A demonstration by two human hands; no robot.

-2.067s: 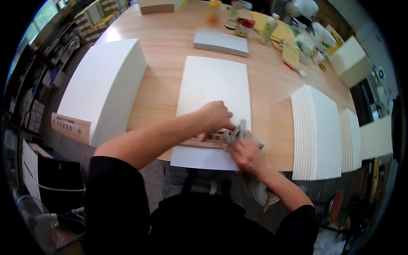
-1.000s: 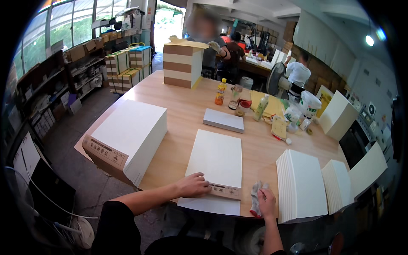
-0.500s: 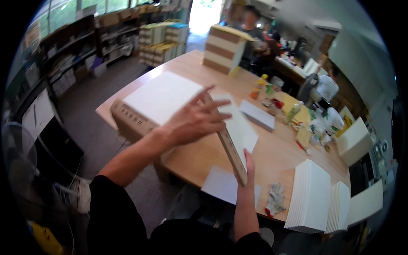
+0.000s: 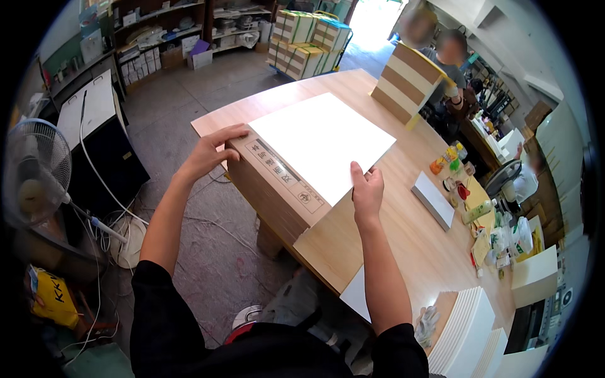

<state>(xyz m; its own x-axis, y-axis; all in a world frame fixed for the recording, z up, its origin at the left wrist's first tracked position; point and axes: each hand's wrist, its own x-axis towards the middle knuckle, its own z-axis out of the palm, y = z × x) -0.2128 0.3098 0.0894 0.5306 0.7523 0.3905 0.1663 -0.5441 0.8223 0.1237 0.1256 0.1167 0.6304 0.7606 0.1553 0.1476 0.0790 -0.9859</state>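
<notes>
In front of me, a flat brown-edged box with a white top lies on a stack of brown layers at the table's left edge. Dark print runs along the box's near side. My left hand grips its left corner, fingers over the top and thumb against the side. At the right edge, my right hand holds it with the thumb on top, the fingers partly hidden behind the edge.
A white slab, bottles and bags cover the table's right side. Nearer are a glove, white stacked boards and a white sheet. A striped stack stands far off by people. A fan is left.
The flat box, held tilted up over the table half a second ago, now lies on the stack. My left hand moved to its left corner, my right to its right edge. The view turned left.
</notes>
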